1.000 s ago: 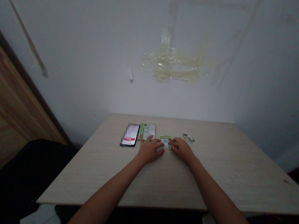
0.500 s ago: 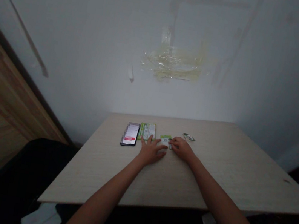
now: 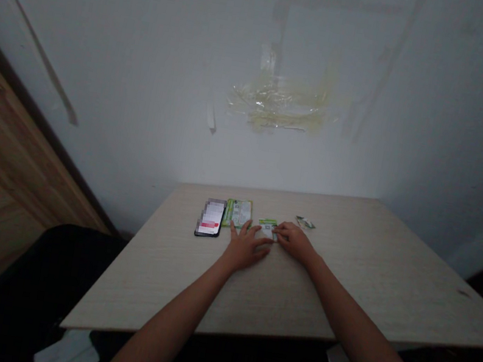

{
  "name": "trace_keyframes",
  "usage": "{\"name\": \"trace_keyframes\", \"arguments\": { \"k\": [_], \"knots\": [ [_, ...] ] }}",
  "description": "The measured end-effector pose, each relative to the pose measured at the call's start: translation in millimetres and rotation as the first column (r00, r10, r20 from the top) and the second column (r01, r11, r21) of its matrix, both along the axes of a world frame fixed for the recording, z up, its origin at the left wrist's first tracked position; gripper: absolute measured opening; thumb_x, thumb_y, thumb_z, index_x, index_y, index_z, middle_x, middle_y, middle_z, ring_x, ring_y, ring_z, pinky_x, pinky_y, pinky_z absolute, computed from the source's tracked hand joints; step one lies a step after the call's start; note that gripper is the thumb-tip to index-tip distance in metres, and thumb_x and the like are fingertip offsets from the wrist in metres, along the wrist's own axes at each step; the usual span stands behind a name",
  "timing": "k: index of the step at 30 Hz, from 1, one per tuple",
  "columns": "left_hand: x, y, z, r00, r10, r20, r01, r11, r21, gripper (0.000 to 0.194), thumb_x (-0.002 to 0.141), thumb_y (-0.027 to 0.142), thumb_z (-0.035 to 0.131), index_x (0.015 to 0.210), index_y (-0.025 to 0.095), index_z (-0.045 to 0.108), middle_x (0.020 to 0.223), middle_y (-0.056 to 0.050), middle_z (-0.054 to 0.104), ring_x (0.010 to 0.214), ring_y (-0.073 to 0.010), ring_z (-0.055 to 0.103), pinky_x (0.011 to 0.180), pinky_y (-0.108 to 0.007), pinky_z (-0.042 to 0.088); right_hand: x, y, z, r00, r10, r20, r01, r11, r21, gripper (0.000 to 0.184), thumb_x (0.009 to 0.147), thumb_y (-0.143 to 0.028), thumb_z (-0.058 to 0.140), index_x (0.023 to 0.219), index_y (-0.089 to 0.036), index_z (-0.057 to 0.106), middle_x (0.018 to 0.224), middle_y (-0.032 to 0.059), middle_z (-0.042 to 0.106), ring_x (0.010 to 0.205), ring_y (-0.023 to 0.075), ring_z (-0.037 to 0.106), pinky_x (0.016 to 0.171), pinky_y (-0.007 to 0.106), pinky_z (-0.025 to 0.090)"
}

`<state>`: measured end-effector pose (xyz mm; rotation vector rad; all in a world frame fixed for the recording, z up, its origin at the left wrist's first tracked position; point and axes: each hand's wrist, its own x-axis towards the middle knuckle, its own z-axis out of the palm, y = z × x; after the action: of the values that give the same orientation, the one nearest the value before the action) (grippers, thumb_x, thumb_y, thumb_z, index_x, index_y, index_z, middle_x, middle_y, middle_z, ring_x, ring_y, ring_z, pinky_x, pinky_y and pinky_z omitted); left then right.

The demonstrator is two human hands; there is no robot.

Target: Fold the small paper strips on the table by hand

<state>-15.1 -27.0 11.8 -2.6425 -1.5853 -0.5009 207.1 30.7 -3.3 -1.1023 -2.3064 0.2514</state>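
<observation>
A small green-and-white printed packet (image 3: 266,229) lies flat on the table between my hands. My right hand (image 3: 296,243) is closed at its right edge, the fingertips pressed together and covering that side. My left hand (image 3: 243,249) rests with fingers spread, its index finger and thumb close to the packet's left and near edges. Beyond the left fingertips lies a larger green-and-white printed packet (image 3: 240,210), partly covered by them. To its left is a phone (image 3: 211,218) with a lit, partly blurred screen.
The pale wooden table (image 3: 170,274) meets a wall (image 3: 164,57) patched with clear tape (image 3: 277,103). A small crumpled wrapper (image 3: 305,222) lies behind my right hand. A dark padded shape (image 3: 72,251) stands beside the table's left edge.
My left hand has shifted slightly to the right, its thumb closer to the small packet. My right hand stays nearly in place at the packet's edge.
</observation>
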Motion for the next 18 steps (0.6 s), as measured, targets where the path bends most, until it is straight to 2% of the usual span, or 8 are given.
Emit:
{"name": "trace_keyframes", "arguments": {
  "k": [5, 11, 18],
  "knots": [
    [-0.3, -0.6, 1.0, 0.997, 0.067, 0.039, -0.069, 0.996, 0.05, 0.033, 0.095, 0.053, 0.045, 0.123, 0.047, 0.062, 0.14, 0.003, 0.057, 0.141, -0.0362, 0.03, 0.107, -0.082, 0.001, -0.9, -3.8, 4.7, 1.0, -0.001, 0.004, 0.001, 1.0, -0.018, 0.025, 0.091, -0.019, 0.057, 0.107, -0.019, 0.075, 0.105, 0.0095, 0.07, 0.099, 0.0208, 0.061, 0.092, 0.034, 0.047],
    [0.4, -0.2, 4.2, 0.977, 0.209, 0.046, -0.212, 0.974, 0.082, 0.035, 0.094, 0.052, 0.045, 0.12, 0.041, 0.066, 0.145, 0.0, 0.053, 0.141, -0.0386, 0.029, 0.106, -0.082, -0.001, 1.2, 2.5, -2.2, 1.0, 0.01, 0.022, -0.01, 1.0, -0.013, 0.027, 0.091, -0.02, 0.057, 0.111, -0.021, 0.074, 0.108, 0.0094, 0.07, 0.102, 0.0208, 0.061, 0.093, 0.034, 0.047],
    [1.2, 0.9, 4.0, 0.969, 0.243, 0.045, -0.246, 0.965, 0.091, 0.036, 0.093, 0.054, 0.048, 0.121, 0.04, 0.065, 0.146, -0.001, 0.052, 0.14, -0.0387, 0.03, 0.106, -0.083, -0.002, 1.9, 4.2, -4.5, 1.0, 0.012, 0.017, -0.012, 1.0, 0.0, 0.028, 0.091, -0.02, 0.055, 0.113, -0.019, 0.074, 0.107, 0.0097, 0.069, 0.1, 0.0203, 0.061, 0.092, 0.034, 0.047]
  ]
}}
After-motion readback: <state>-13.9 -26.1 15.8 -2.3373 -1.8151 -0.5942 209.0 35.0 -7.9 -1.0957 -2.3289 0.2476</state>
